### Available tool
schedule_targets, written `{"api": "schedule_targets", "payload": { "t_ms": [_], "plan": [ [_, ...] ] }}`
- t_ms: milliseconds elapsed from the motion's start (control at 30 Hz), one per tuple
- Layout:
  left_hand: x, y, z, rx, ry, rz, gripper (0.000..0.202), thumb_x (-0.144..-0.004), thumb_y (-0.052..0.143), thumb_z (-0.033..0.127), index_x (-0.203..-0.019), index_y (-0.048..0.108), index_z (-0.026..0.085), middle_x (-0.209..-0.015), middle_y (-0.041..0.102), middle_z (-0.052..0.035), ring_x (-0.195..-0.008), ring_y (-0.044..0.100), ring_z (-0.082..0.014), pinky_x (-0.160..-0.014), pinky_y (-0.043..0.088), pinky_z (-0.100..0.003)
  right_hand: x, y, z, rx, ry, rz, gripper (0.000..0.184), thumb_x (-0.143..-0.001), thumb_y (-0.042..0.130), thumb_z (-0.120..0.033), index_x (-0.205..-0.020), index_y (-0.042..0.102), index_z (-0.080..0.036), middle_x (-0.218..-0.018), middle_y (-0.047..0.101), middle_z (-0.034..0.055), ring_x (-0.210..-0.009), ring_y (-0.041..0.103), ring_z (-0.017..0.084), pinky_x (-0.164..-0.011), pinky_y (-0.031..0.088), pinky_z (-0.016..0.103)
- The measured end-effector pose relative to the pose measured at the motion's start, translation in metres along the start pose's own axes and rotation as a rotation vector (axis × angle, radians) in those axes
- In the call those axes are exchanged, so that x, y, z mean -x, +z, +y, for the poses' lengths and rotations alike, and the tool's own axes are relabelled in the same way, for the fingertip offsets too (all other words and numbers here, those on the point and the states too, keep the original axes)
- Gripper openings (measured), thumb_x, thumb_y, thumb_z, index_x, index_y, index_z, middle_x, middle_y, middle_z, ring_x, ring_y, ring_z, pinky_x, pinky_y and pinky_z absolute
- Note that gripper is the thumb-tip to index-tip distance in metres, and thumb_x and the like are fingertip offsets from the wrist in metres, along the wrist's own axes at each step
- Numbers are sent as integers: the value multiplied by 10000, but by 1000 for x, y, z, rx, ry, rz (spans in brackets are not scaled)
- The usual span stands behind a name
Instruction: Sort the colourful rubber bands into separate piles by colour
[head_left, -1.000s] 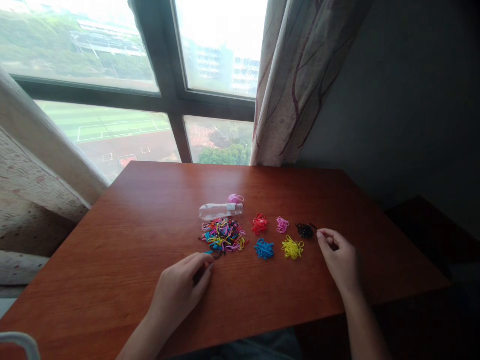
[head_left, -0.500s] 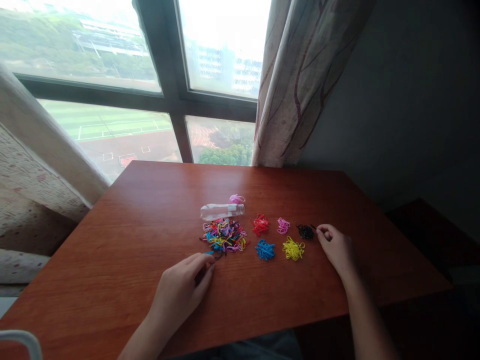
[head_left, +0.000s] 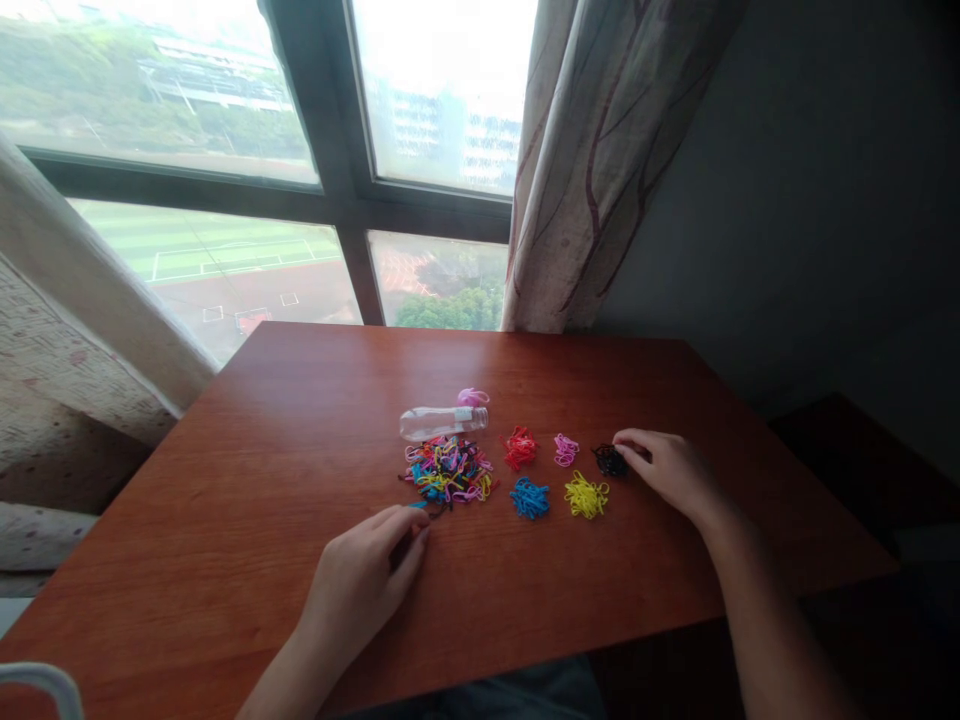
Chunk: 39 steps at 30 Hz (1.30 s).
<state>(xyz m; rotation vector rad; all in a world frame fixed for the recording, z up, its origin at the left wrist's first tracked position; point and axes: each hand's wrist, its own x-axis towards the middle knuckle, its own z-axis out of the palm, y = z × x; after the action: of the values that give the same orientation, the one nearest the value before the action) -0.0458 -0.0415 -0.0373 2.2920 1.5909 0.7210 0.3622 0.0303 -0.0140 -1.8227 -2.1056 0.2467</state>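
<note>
On the desk, right of the middle, right hand down at the little black pile of rubber bands, fingertips touching its right-hand edge. Grip there drawn close, thumb and forefinger nearly together over the tangle, no telling about a band caught between them. Further left, left hand resting near the mixed heap, grip loose and half-curled, nothing visibly in it, fingertips just short of the heap's near edge. Between the two hands, red clump, pink clump, blue clump and yellow clump, each apart from the next. Behind the heap, clear bottle on its side, pink cap just beyond. Judging by looks: featherweight, soft, stretchy, prone to snagging on neighbours and springing away. Best taken with a fingertip pinch on one loop at the pile's rim, lifted slowly to shed clingers. Little fear of breakage, plenty of scatter.
</note>
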Motion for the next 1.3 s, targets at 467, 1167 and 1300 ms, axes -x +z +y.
{"api": "schedule_targets", "payload": {
  "t_ms": [467,1167,1300],
  "plan": [
    [1,1,0,-10,-24,-45,170,-927,489,303,-915,651,251,-867,731,12,-752,698,-164,-643,484,-246,22,2,-39,-68,26,141,263,-891,503,-389,-897,715,-233,-818,727,43,-686,659,196,-636,460,277],
    [2,3,-3,8,-55,-25,160,-931,497,303,-948,645,243,-914,737,-1,-802,700,-169,-684,494,-248,73,94,-179,-388,-150,-17,158,-909,522,-152,-886,657,-232,-851,711,12,-777,646,167,-728,410,245],
    [-1,4,-6,19,-78,42,177,-913,507,299,-993,652,236,-936,749,-8,-804,708,-168,-703,506,-245,72,94,-179,-394,-150,-10,165,-911,514,-146,-888,655,-229,-855,709,16,-784,645,167,-736,411,245]
  ]
}}
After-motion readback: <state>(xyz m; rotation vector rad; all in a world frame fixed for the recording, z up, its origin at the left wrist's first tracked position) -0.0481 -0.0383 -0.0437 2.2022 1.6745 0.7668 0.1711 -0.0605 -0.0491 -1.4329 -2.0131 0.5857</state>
